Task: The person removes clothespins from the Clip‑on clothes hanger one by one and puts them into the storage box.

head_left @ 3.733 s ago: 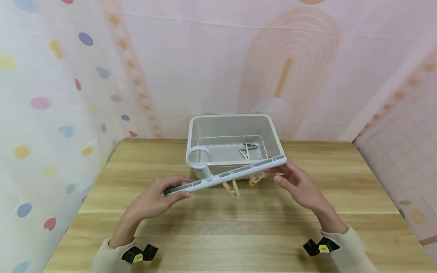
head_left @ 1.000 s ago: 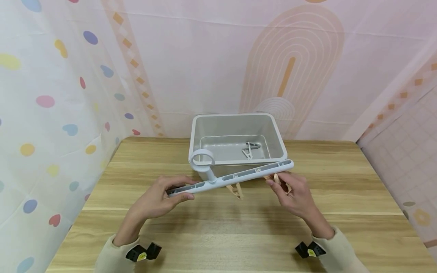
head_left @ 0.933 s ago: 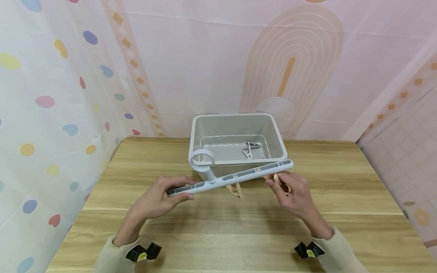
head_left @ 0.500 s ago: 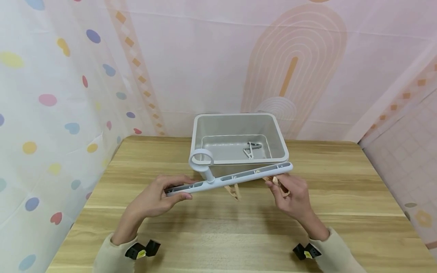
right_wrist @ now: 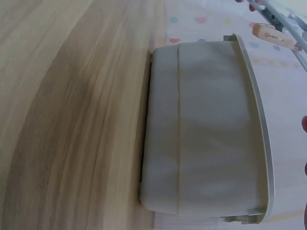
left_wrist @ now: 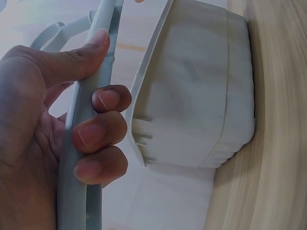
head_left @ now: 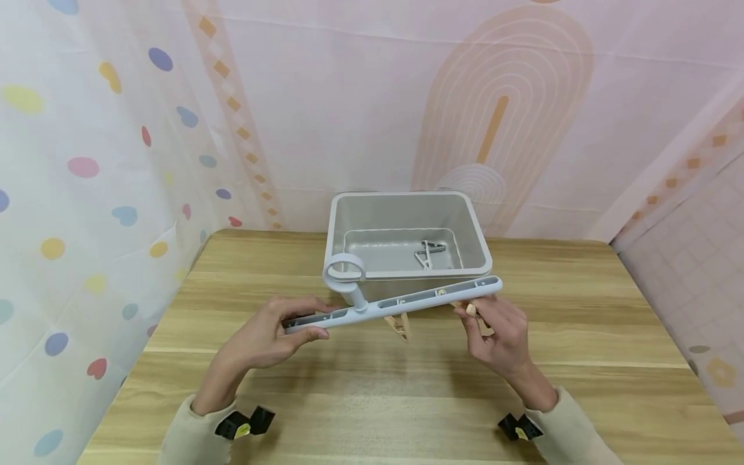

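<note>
My left hand (head_left: 270,336) grips the left end of a pale blue-grey clip hanger bar (head_left: 427,298), its fingers curled round the bar (left_wrist: 74,187) in the left wrist view. A round hook (head_left: 344,271) rises from the bar, which slopes up to the right. One peach clothes peg (head_left: 400,327) hangs under the bar's middle; it appears as a peg (right_wrist: 272,36) in the right wrist view. Below the right part, my right hand (head_left: 502,332) pinches a second peach peg (head_left: 471,310), mostly hidden by fingers. Whether this peg is fixed to the bar I cannot tell.
Behind the bar a grey plastic bin (head_left: 372,276) stands on the wooden table (head_left: 372,400), close to the curtain (head_left: 325,116). White and grey clips (head_left: 429,252) lie on the bin's floor. The bar passes in front of the bin's near rim.
My right hand was spread near the bar's right end; it has since taken hold of the right-hand peg. The bar's right end sits slightly lower. In the last second little has moved.
</note>
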Demonstrator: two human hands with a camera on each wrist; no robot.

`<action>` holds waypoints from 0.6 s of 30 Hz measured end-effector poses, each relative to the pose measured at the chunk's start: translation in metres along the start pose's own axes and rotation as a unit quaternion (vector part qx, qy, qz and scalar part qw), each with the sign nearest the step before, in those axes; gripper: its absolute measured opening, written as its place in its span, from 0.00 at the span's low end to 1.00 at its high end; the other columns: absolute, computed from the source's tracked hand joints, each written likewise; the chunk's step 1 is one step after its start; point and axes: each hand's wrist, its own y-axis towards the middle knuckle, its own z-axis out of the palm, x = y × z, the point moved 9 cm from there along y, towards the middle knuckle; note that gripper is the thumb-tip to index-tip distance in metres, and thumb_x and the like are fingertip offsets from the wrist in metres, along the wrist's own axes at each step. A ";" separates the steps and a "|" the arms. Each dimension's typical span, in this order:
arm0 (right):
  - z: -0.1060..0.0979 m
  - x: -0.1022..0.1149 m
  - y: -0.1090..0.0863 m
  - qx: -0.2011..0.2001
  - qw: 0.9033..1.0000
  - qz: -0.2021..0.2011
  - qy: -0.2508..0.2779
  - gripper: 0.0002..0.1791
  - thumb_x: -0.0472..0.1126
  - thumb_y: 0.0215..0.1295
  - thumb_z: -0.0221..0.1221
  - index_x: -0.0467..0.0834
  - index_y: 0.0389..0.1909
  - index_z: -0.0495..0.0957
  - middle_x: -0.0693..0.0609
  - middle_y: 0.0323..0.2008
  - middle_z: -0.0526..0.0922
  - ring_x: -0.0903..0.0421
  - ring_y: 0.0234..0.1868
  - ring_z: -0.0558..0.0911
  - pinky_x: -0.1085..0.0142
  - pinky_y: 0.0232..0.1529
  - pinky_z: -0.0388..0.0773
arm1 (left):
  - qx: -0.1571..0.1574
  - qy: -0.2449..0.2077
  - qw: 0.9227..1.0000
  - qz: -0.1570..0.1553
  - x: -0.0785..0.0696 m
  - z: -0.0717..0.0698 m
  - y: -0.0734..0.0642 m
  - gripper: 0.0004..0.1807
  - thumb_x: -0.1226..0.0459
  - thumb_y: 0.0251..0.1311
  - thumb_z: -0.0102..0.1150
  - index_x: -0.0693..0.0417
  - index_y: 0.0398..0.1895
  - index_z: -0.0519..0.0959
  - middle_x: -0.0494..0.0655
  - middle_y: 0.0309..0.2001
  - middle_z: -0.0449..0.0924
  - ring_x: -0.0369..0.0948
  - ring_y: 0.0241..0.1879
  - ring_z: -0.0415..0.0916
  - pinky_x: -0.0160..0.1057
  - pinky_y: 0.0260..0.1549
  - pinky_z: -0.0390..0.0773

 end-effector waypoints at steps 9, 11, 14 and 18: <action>0.001 0.005 0.002 -0.014 1.000 -0.018 0.000 0.22 0.43 0.76 0.58 0.36 0.21 0.76 0.51 0.18 0.76 0.61 0.18 0.68 0.72 0.19 0.65 | 0.004 0.011 1.000 -0.011 0.000 0.000 0.000 0.13 0.64 0.61 0.72 0.41 0.48 0.85 0.33 0.30 0.81 0.29 0.26 0.71 0.32 0.26 0.73; 0.001 0.009 0.003 -0.022 0.999 -0.041 -0.009 0.20 0.40 0.75 0.57 0.34 0.22 0.79 0.48 0.20 0.81 0.58 0.20 0.73 0.67 0.21 0.70 | 0.005 0.011 1.000 -0.013 0.000 0.000 0.000 0.13 0.64 0.61 0.72 0.41 0.48 0.85 0.33 0.31 0.82 0.30 0.27 0.71 0.32 0.26 0.74; 0.000 0.012 0.005 -0.030 0.998 -0.054 -0.010 0.18 0.37 0.74 0.56 0.31 0.24 0.82 0.44 0.22 0.83 0.53 0.22 0.78 0.62 0.24 0.75 | 0.006 0.010 1.000 -0.016 0.000 0.000 -0.001 0.13 0.64 0.62 0.71 0.41 0.49 0.85 0.34 0.32 0.83 0.30 0.28 0.72 0.32 0.28 0.75; 0.000 0.014 0.006 -0.035 0.998 -0.059 -0.017 0.17 0.37 0.74 0.57 0.30 0.26 0.83 0.44 0.23 0.84 0.52 0.22 0.79 0.61 0.23 0.75 | 0.003 0.013 1.000 -0.013 -0.001 -0.001 -0.002 0.14 0.65 0.61 0.71 0.41 0.49 0.85 0.36 0.36 0.85 0.31 0.29 0.74 0.33 0.30 0.76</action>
